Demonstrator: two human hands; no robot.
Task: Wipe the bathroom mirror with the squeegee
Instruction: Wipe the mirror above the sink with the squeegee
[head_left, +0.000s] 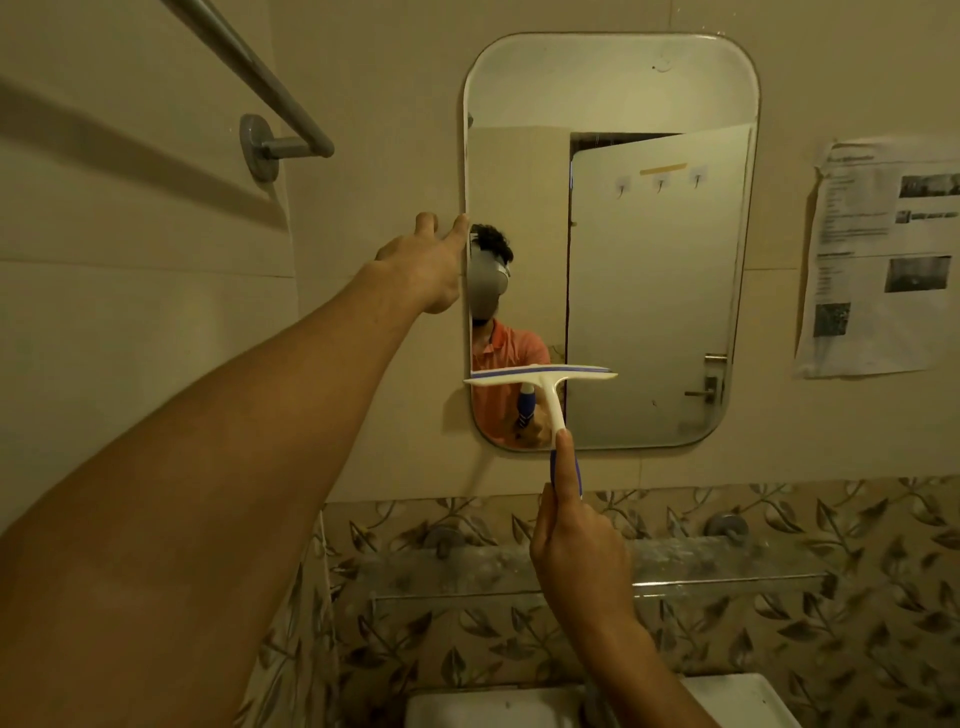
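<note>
Mirror (649, 291): fixed to the tiled wall, rounded corners, upright; reflects a door and the person holding the tool.
Squeegee (543, 382): blade level, laid across the lower left part of the glass, its left tip just past the mirror's left edge; white neck sloping down to a blue grip below the mirror's bottom edge.
Right hand (576, 545): wrapped round the blue grip, thumb stretched up along the neck; firm hold, wrist below the mirror.
Left hand (431, 260): fingers spread and loose, holding nothing; fingertips at the mirror's left edge, seemingly steadying it, though actual contact hard to confirm.
Step in hand: judged as a vertical pass down the left strip, near its lower end; only a short band of glass left beneath the blade.
Next move: probably carry the blade down to the bottom edge with even pressure; then lift off, shift right, and restart at the top with a slight overlap; right half likely remaining.
Shelf (727, 561): glass ledge under the mirror, close below the working hand; worth minding on the downstroke.
</note>
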